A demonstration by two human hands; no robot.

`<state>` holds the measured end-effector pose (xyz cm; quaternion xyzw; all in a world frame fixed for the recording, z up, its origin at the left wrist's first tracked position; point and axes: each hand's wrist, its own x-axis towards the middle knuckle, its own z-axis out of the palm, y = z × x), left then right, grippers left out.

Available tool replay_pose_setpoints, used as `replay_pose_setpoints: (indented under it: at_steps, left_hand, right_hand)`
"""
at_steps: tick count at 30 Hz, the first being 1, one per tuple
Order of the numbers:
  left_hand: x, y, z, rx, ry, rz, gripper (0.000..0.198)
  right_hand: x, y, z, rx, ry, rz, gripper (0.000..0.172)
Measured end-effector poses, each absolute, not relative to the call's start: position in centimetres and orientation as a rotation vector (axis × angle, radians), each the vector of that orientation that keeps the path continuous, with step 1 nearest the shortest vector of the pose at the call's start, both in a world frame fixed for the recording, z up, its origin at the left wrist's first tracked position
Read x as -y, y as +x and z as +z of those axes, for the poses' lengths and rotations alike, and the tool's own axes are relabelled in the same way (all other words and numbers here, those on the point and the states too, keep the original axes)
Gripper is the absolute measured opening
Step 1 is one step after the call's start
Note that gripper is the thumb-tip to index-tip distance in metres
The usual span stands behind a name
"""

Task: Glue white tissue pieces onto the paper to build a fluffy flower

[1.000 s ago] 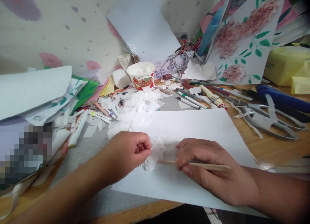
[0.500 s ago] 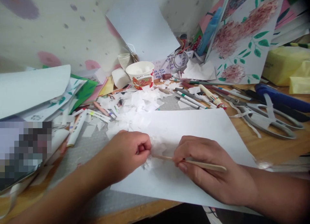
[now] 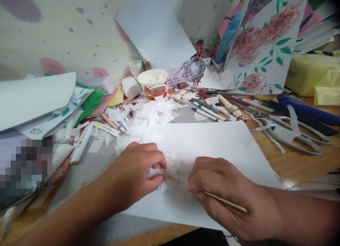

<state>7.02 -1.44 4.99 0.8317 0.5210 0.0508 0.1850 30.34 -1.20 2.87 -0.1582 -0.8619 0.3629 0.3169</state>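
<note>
A thin flat wooden stick (image 3: 224,200) is pinched in my right hand (image 3: 225,193), its narrow end pointing left toward my left hand (image 3: 143,166). The fingers of my left hand are curled, and a white paper scrap (image 3: 154,171) shows between thumb and forefinger. The stick's tip reaches close to that thumb; whether they touch I cannot tell. Beneath both hands lies a large white sheet of paper (image 3: 212,141). A whitish, crumbly patch (image 3: 172,161) rests on it between the hands, partly covered by my left hand.
Torn white paper scraps (image 3: 151,113) are heaped beyond my left hand. Behind them stands a printed paper bowl (image 3: 154,83) beside stacked cups (image 3: 135,68). Markers (image 3: 83,143) lie left, pens (image 3: 208,109) and large scissors (image 3: 294,132) right. A flower picture (image 3: 261,51) leans at the back.
The thumb and fingers of my left hand have parted slightly, showing white between them. My right hand has shifted a little down and left, and the stick has turned edge-on, its rear end lower.
</note>
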Motion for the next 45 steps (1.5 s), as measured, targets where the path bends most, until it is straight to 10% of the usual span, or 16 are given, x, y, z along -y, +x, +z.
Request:
replay_pose_setpoints:
  at_steps: [39, 45]
  left_hand:
    - [1.2, 5.2, 6.7, -1.217, 2.497, 0.072, 0.023]
    - [-1.2, 2.8, 6.1, -1.83, 2.22, 0.404, 0.019]
  right_hand:
    - [0.8, 31.3, 2.2, 2.122, -0.43, 1.091, 0.016]
    - [1.0, 31.1, 2.2, 2.121, -0.4, 1.052, 0.017]
